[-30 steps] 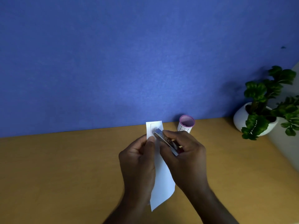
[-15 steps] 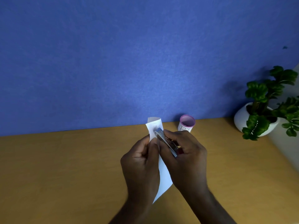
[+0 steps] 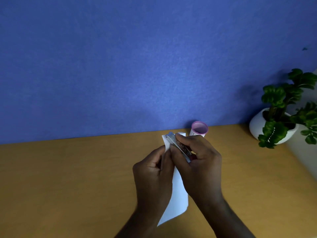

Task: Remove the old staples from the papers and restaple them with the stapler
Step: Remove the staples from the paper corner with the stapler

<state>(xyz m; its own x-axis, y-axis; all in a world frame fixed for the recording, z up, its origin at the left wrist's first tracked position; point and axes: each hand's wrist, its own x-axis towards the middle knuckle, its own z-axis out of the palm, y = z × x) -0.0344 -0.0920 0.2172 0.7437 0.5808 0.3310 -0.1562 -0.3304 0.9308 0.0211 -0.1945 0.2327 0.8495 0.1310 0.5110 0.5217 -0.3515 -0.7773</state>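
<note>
My left hand (image 3: 152,170) pinches the white papers (image 3: 178,200) above the wooden desk (image 3: 68,177) while my right hand (image 3: 199,162) grips the silver stapler (image 3: 178,146) at their top corner.

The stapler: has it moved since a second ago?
Barely: the stapler keeps its distance from the pink cup at the paper's top.

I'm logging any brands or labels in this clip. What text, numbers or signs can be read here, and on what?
Stapler, in the right hand: embossed characters along its metal top, too blurred to read.
Pink-rimmed cup: a dark mark on its white side, mostly hidden, unreadable.
Papers, held by the left hand: no print visible.
Nothing else carries text.
</note>
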